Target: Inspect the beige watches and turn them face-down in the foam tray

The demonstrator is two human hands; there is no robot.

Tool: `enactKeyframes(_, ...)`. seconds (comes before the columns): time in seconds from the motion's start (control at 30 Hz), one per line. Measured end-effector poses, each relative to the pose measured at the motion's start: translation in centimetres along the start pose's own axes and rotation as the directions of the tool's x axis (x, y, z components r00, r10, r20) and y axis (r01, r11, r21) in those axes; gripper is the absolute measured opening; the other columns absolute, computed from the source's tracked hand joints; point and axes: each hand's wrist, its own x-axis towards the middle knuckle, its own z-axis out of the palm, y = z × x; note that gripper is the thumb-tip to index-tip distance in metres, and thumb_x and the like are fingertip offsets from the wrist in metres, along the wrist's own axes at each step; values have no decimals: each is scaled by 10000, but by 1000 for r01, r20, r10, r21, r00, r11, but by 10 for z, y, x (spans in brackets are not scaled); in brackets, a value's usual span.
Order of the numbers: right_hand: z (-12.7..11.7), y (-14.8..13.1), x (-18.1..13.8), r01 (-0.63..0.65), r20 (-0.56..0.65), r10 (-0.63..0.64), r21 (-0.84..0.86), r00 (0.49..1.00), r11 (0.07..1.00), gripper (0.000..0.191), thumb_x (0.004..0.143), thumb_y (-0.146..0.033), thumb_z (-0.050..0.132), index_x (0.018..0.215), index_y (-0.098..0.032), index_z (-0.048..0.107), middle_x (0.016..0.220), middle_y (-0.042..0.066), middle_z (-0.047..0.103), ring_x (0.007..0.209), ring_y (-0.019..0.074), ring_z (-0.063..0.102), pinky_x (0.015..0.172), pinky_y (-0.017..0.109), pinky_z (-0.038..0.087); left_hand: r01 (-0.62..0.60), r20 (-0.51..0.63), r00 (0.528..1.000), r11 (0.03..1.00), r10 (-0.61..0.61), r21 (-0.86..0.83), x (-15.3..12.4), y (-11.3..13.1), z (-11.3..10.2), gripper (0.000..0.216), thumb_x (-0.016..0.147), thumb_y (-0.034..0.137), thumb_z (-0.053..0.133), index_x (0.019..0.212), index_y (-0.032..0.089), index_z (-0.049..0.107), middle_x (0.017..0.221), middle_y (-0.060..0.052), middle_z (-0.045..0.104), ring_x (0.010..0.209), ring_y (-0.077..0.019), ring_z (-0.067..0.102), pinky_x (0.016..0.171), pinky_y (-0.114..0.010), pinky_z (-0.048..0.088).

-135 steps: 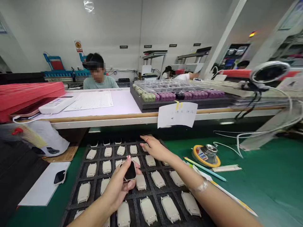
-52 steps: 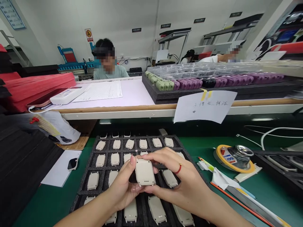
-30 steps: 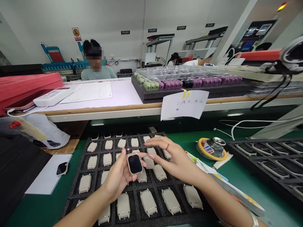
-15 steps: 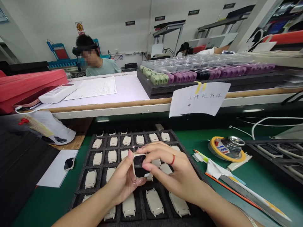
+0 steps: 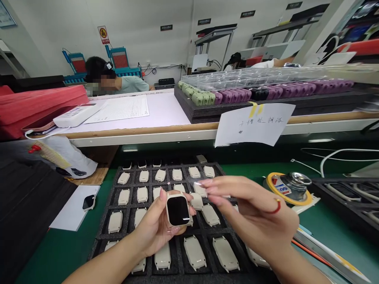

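Watch (image 5: pixel 178 210) pinched in left hand (image 5: pixel 155 232); right hand (image 5: pixel 257 221) spread; foam tray (image 5: pixel 129 219) holds cream cases (image 5: pixel 194 252).

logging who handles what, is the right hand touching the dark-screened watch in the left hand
Apart. The head view shows a gap between the right hand and the watch, with a pale case visible in it.

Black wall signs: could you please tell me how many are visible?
4: the first sign right of the poster, the second sign above a grey stand, the third sign farther right, the fourth sign near the top edge. More could be hidden.
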Motion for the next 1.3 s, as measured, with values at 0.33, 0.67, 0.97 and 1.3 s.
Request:
enactKeyframes(0.33, 4, -11, -4, 208, 342, -208, 35, 917, 977, 254, 915, -68, 612, 1130, -185, 678, 993, 40, 777, 958, 155, 718, 932, 277, 573, 40, -27, 999, 998, -41, -50, 2, 1, 2, 493, 755, 599, 708, 889, 125, 726, 695, 7, 551, 434, 0, 337, 394, -119, 250)
enactKeyframes(0.67, 18, -5, -10, 66, 419, 13, -174, 908, 983, 548, 800, -321, 783, 1276, -192, 546, 887, 49, 670, 774, 196, 560, 669, 339, 485, -62, -49, 996, 987, 71, 151, 1, -8, -2, 448, 762, 593, 704, 824, 166, 584, 571, 73, 440, 420, -22, 275, 387, -137, 239)
enactKeyframes(0.97, 13, -1, -6, -81, 454, 85, -28, 887, 996, 567, 767, -246, 815, 1266, -230, 547, 1064, 51, 656, 975, 199, 583, 858, 323, 488, -6, -118, 993, 995, 18, 103, 3, -3, 2, 519, 752, 667, 661, 844, 161, 592, 610, 43, 526, 380, -25, 304, 358, -154, 276)
enactKeyframes(1.3, 2, 63, -6, -218, 509, 423, -414, 749, 884, 401, 799, -302, 702, 1178, -190, 638, 1146, 101, 690, 1091, 274, 628, 957, 441, 484, -172, -396, 892, 974, 218, 148, 19, 6, -16, 340, 826, 433, 700, 831, 165, 492, 787, 42, 532, 420, 20, 258, 391, -130, 195)
